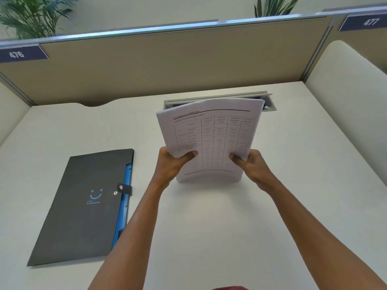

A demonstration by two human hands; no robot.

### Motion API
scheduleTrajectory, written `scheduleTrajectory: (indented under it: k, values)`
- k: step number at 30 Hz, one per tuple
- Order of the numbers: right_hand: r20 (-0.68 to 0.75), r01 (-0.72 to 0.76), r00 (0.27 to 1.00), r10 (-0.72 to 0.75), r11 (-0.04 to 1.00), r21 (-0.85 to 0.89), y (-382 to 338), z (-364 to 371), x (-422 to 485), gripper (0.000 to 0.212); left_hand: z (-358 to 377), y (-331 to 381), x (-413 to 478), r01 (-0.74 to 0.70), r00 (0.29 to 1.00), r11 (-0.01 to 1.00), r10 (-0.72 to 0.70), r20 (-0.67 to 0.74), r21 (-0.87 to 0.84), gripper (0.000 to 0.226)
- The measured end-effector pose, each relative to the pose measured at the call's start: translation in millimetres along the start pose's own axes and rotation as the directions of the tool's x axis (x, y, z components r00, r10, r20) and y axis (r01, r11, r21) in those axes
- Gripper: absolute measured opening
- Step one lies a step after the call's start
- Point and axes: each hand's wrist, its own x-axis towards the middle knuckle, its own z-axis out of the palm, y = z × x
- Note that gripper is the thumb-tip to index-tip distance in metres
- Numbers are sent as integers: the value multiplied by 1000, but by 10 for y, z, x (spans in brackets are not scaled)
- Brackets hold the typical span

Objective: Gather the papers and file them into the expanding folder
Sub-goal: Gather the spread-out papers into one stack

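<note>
A stack of white papers (211,132) with a printed table on the front sheet stands upright on the desk, its bottom edge touching the surface. My left hand (171,164) grips the stack's left side and my right hand (251,166) grips its right side, thumbs on the front sheet. To the left, a black expanding folder (83,208) lies flat on the desk. It has a blue inner edge, a smiley logo and a snap strap, and its flap looks closed.
The white desk (230,227) is bounded by a beige partition (167,65) at the back and cream side panels. A grey cable tray slot (270,101) sits behind the papers. Plants rise behind the partition.
</note>
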Motion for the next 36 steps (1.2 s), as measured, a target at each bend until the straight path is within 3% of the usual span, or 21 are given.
scheduleTrajectory:
  k: [15, 26, 30, 36]
  values:
    - [4, -1, 1000, 1, 1000, 14, -71, 43, 3, 20, -13, -22, 11, -63, 998, 996, 62, -23, -67, 39]
    - [21, -53, 998, 54, 996, -75, -117, 45, -25, 26, -51, -75, 12, 34, 999, 999, -34, 14, -31, 35]
    - [26, -28, 999, 28, 999, -28, -191, 40, -14, 24, -46, 19, -6, 65, 998, 997, -65, -15, -48, 30]
    - [49, -94, 995, 92, 994, 51, -201, 103, -92, 25, -126, 75, -125, 271, 962, 949, -272, 16, -162, 40]
